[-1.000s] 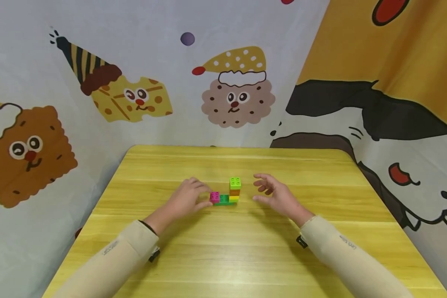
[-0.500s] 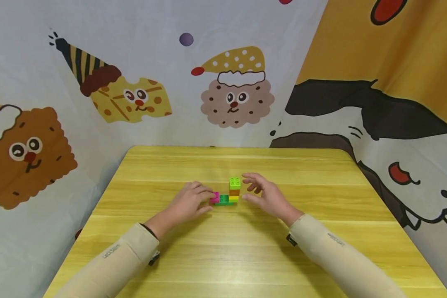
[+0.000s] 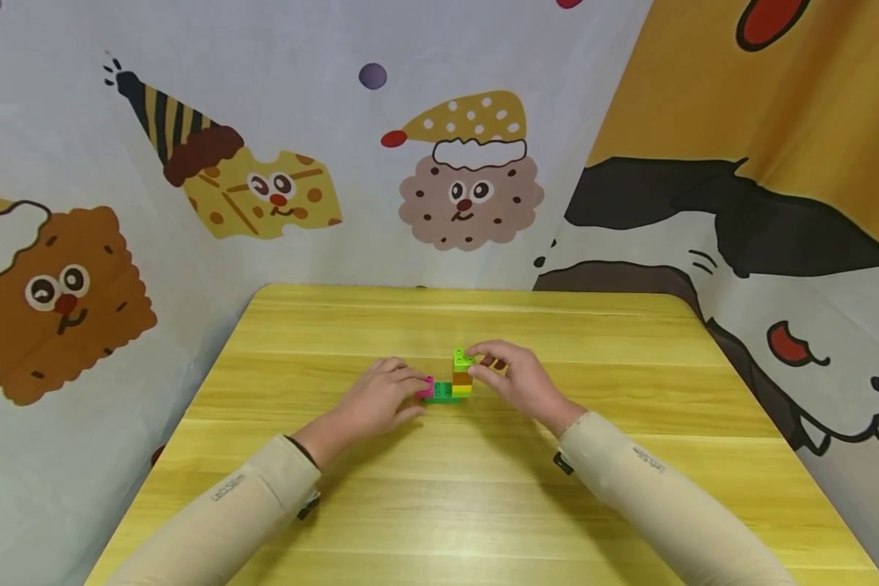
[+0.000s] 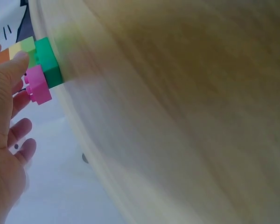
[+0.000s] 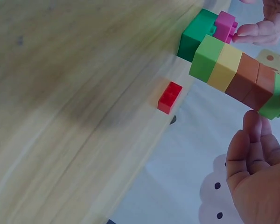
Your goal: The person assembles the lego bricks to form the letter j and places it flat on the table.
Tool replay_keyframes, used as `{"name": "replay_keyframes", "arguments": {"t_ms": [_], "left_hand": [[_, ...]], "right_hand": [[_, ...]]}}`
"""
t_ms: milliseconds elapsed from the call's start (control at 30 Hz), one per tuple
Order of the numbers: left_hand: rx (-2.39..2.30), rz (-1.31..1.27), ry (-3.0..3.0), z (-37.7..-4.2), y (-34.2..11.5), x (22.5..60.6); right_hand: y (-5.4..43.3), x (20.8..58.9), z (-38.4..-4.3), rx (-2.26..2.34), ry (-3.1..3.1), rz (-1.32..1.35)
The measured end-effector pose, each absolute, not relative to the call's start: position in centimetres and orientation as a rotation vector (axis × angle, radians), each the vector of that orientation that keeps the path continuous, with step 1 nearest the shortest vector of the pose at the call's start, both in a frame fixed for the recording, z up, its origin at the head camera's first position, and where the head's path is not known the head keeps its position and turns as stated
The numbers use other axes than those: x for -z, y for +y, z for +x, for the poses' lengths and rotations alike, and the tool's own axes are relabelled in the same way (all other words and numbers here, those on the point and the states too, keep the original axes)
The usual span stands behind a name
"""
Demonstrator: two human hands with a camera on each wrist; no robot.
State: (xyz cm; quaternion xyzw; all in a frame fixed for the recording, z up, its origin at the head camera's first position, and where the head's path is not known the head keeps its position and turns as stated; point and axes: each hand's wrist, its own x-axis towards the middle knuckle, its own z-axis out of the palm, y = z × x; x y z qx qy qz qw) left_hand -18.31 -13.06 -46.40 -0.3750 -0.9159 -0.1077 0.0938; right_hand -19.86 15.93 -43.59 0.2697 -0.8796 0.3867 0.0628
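Note:
On the table stands a small toy-brick build: a dark green base brick (image 3: 443,393), a pink brick (image 4: 38,84) on its left end and a tower on its right. From the base up, the tower runs light green, yellow brick (image 5: 225,68), two brown bricks (image 5: 250,80) and a light green top brick (image 3: 463,360). My right hand (image 3: 525,381) pinches that top brick between thumb and fingers. At the pink brick, my left hand (image 3: 382,399) has its index finger on the brick and the thumb on the near side.
A loose red brick (image 5: 170,97) lies on the wooden table (image 3: 439,496) near the tower in the right wrist view; the head view hides it. Behind the table's far edge hangs a cartoon-print cloth (image 3: 300,98).
My right hand has come left from beside the tower to its top brick. My left hand has shifted slightly right, its fingers now over the pink brick. The bricks stand as before.

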Motion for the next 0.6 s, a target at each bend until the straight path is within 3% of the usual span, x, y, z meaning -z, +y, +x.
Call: {"name": "replay_keyframes", "arguments": {"t_ms": [600], "left_hand": [[0.304,-0.981,-2.73,-19.2,-11.6,46.6]], "right_hand": [[14.9,42.6,-23.1,-1.259,-2.789,0.625]]}}
